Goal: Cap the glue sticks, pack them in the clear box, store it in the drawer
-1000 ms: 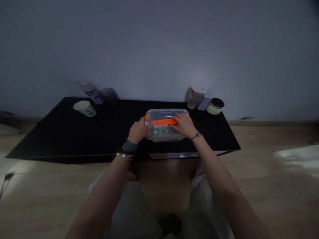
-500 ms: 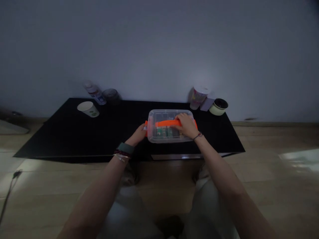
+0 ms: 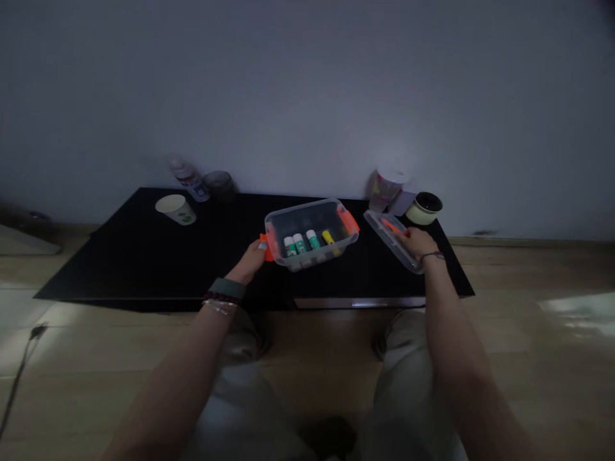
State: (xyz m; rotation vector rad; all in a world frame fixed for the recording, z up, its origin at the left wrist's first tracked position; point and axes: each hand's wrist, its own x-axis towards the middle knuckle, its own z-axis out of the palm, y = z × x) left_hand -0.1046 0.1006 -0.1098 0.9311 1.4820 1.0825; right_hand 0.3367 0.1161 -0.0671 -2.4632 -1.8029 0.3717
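Note:
A clear plastic storage box (image 3: pixel 307 212) with orange latches stands uncovered on the black table, turned at a slight angle. Inside lie several white-and-green glue sticks (image 3: pixel 313 240) and a yellow item (image 3: pixel 328 237) that looks like a marker. My left hand (image 3: pixel 252 259) is closed on the orange latch at the box's left end. Over at the right, my right hand (image 3: pixel 419 243) grips the orange handle of the clear lid (image 3: pixel 385 234), which is tilted beside the box, close to the tabletop.
Along the table's (image 3: pixel 144 269) back stand a bottle (image 3: pixel 190 179), a dark round container (image 3: pixel 219 184), a lidded cup (image 3: pixel 384 191), a purple box (image 3: pixel 402 200) and a cream jar (image 3: pixel 423 210). A paper cup (image 3: pixel 179 210) sits at the left. Behind is a wall.
The lid has come off the box and moved right in my right hand, exposing the contents. The box has turned and shifted slightly left, with my left hand still at its latch.

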